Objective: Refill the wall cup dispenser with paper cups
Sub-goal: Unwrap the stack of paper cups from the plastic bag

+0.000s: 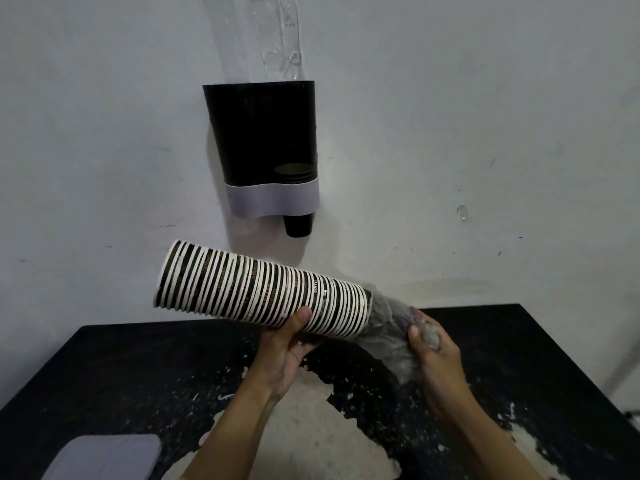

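Note:
A long stack of nested paper cups (242, 287), black with white rims, lies nearly level in the air in front of the wall. My left hand (289, 344) grips it from below near its right end. The clear plastic wrapper (388, 327) is bunched off the stack's right end, and my right hand (433, 348) is closed on that wrapper. On the wall above hangs the cup dispenser (263, 133), a dark tube with a grey band at the bottom. One black cup (298, 225) pokes out of its base. A few cups show inside its lower part.
A black table (138, 368) with worn, white-flaked patches stands against the grey wall below my hands. A flat grey lid-like object (107, 457) lies at its front left. A clear plastic piece (277, 32) rises on the wall above the dispenser.

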